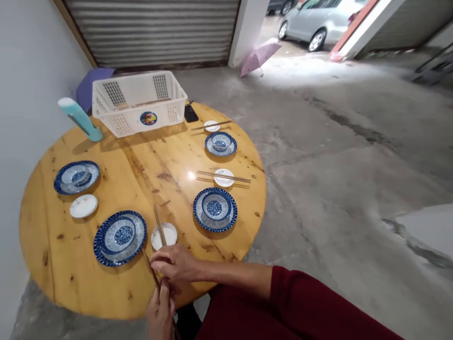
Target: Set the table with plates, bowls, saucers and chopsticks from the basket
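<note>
My right hand [176, 263] is closed on chopsticks [159, 223], which point away from me over a small white saucer [170, 233]. Below it, at the table's near edge, my left hand [161, 307] grips more chopsticks [150, 268]; their tips reach toward the rim of a blue-patterned plate [100, 238]. A matching bowl [123, 234] sits on that plate. How many sticks each hand has is hard to make out. To the right, another blue plate [215, 226] carries a bowl [214, 207], and behind it chopsticks [244, 179] lie across a white saucer [223, 181].
On the round wooden table [141, 184] are a white plastic basket [123, 123], a turquoise bottle-like object [83, 122] and a black phone [190, 113]. More plates with bowls stand at left [62, 188] and far right [208, 147]. A pink umbrella [257, 56] rests on the floor beyond.
</note>
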The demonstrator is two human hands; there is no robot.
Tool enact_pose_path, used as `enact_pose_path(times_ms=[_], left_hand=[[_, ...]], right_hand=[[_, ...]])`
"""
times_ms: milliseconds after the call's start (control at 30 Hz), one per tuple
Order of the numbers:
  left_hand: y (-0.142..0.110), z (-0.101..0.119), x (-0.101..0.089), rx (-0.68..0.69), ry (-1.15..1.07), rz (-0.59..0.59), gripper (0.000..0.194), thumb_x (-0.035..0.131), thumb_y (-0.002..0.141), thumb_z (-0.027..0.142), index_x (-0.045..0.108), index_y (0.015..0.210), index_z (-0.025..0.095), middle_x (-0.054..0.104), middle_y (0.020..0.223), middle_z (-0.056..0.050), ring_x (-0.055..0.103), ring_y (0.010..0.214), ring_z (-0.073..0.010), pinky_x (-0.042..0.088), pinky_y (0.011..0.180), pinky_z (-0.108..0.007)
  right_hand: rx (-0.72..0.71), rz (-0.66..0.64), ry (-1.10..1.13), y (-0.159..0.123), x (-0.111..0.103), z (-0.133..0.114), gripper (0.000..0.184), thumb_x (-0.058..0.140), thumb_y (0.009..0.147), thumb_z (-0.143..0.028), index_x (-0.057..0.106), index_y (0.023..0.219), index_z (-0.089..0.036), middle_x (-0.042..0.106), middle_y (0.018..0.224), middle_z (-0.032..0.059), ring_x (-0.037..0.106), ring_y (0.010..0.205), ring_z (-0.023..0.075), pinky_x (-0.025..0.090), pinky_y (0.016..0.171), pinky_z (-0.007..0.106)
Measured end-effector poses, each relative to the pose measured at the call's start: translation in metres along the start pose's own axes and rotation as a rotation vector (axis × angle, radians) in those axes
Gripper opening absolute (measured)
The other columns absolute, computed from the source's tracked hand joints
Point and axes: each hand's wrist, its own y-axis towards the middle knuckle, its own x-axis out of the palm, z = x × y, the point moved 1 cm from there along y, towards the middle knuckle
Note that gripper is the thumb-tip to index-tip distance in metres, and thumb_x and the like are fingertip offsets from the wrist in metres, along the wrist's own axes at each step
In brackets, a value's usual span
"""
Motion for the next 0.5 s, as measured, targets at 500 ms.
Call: enact_pose_path(times_ms=[500], left_hand=[[-0.101,-0.013,0.14,0.037,-0.155,0.069,0.071,0.065,0.072,0.081,0.071,0.098,0.015,0.059,0.065,0.0,0.032,0.044,-0.0073,0.026,0.044,-0.023]], right_hand=[[0.091,0.391,0.012,-0.187,-0.224,0.042,0.029,0.059,0.088,-0.049,0.076,0.088,-0.026,0.073,0.072,0.0058,0.067,0.055,0.0213,0.058,0.056,0.036]])
